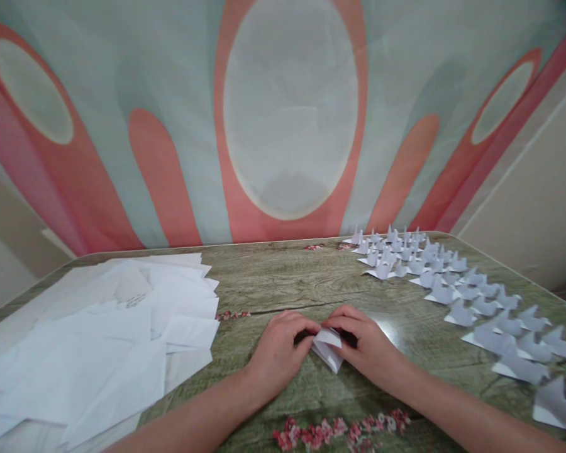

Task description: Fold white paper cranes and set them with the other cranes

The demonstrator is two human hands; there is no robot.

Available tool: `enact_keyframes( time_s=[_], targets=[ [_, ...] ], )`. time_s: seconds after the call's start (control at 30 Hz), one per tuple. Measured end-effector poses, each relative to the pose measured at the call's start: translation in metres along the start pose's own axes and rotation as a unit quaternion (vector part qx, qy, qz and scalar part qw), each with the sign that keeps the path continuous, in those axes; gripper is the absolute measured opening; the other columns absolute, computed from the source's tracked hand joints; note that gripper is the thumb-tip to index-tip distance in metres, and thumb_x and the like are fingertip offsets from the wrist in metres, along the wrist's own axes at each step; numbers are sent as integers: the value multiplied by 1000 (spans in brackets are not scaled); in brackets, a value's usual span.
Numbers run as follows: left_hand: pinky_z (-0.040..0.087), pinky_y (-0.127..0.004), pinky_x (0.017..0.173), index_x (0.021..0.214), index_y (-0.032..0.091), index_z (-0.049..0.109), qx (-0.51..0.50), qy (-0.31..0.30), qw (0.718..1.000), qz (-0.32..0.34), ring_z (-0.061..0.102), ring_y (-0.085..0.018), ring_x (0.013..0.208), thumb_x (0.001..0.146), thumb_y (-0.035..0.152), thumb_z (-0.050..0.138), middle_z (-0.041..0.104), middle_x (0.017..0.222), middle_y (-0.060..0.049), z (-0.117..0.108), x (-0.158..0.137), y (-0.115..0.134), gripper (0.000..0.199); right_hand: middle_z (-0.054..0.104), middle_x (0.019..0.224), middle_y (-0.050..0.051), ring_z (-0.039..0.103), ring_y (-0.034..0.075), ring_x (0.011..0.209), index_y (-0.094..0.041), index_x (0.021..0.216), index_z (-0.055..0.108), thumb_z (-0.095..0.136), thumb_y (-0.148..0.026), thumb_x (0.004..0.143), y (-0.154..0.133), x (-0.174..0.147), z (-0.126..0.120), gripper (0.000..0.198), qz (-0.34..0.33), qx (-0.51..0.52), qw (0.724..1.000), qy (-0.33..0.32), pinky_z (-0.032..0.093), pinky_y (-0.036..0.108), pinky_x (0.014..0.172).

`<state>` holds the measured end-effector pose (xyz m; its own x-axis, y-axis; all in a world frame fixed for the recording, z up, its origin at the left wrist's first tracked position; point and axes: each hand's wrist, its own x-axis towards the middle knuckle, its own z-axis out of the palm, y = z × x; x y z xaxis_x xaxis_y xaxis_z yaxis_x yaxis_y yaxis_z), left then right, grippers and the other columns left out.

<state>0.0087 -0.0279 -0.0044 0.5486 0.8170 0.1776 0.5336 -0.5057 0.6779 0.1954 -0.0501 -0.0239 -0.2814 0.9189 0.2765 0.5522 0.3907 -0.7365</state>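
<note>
A small piece of folded white paper [329, 353] is held between my two hands just above the wood-patterned table [264, 277]. Its lower end narrows to a point facing me, and a flap stands up near its top. My left hand [283, 343] pinches the upper left edge between thumb and fingers. On the other side, my right hand [361, 340] grips the upper right edge in the same way. Both sets of fingertips partly cover the paper's top.
Loose white paper sheets [113, 352] overlap in a wide pile on the left. Rows of folded paper cranes [441, 292] stand along the right side. Pink flower prints [321, 433] mark the tabletop near me. A patterned backdrop [287, 113] rises behind the far edge.
</note>
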Motion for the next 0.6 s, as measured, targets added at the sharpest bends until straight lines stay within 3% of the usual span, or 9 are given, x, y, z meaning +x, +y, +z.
enact_keyframes(
  time_s=[0.33,0.6],
  targets=[
    [41,-27,83,93,24,68,-53,-62,996,30,59,-15,85,83,21,55,68,88,0,-8,3,-4,17,58,88,4,54,19,85,-21,89,66,63,-18,74,-1,0,1,15,18,-8,1000,-9,43,33,76],
    [42,-26,79,93,24,70,-65,-67,995,34,60,-15,83,84,22,55,69,86,-1,-9,5,-6,17,57,89,4,53,19,86,-22,90,66,63,-15,73,0,0,1,18,25,-13,1000,-14,42,33,78]
  ],
)
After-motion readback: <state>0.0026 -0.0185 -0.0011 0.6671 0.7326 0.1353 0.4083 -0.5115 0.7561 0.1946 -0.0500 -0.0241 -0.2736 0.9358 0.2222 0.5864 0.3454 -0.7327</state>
